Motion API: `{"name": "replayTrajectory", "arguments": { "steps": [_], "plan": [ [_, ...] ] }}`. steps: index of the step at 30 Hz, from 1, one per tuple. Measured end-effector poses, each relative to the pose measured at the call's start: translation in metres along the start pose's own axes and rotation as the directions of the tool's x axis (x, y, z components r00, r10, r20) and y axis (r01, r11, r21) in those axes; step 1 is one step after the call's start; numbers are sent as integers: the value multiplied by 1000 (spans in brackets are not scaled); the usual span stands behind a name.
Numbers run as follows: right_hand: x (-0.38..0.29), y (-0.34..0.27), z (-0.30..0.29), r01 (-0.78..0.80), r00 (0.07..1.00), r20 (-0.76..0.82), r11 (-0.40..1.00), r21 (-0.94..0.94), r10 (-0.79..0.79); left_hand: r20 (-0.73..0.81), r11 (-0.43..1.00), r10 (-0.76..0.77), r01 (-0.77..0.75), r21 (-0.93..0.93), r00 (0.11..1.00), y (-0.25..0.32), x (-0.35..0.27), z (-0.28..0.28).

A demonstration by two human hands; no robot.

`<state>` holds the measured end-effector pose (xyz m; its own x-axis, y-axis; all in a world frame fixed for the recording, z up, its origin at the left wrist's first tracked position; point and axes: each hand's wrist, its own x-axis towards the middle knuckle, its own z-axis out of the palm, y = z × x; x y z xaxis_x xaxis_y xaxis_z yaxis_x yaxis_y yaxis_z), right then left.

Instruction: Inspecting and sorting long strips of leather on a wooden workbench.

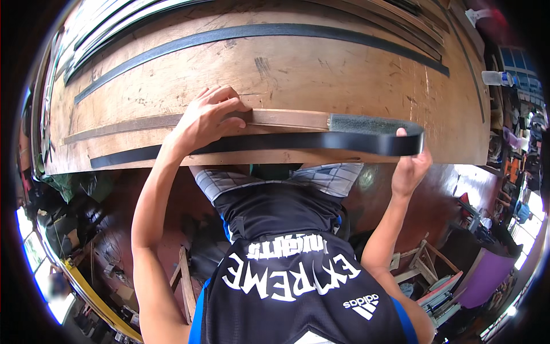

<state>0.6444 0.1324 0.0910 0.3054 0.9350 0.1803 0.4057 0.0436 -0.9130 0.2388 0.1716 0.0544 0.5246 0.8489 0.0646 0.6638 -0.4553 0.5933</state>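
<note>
A long black flexible strip (275, 142) lies along the near edge of the wooden table (300, 81). At the right it bends back over itself, showing a fuzzy grey-green underside. My right hand (410, 165) grips it at this bend, thumb on top. The turned-back end meets a narrow brown wooden strip (292, 118) that runs left behind the black one. My left hand (210, 114) rests on the wooden strip, fingers bent; a small dark piece shows at its fingertips, and whether it is held cannot be told.
Another dark strip (266, 30) lies curved across the table's middle. Stacked long strips (386, 26) line the far side. A plastic bottle (496, 78) is beyond the right edge. Wooden frames (423, 258) and a purple panel (487, 277) stand low at right.
</note>
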Motion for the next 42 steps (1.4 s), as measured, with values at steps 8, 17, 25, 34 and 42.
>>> {"name": "replayTrajectory", "arguments": {
  "steps": [8, 17, 25, 34, 42],
  "plan": [
    [0, 28, -6, -145, 986, -60, 976, 163, 157, -4, 1000, 16, -16, 0, 1000, 2, -3, 3],
    [1, -18, 22, 282, 944, 154, 956, 85, -292, -110, 982, 2, -23, -186, 994, 61, 14, 0],
    [15, -22, 52, 32, 779, 570, 924, 382, -262, -70, 817, 18, -55, -574, 997, 116, 40, 50],
    [18, 11, 65, 272, 632, 754, 962, 1, -179, -43, 663, -99, 33, -748, 994, 95, 3, 13],
    [30, 29, 49, 427, 686, 670, 903, -55, -284, -155, 929, -369, 369, -30, 916, 85, -59, -105]
  ]
}}
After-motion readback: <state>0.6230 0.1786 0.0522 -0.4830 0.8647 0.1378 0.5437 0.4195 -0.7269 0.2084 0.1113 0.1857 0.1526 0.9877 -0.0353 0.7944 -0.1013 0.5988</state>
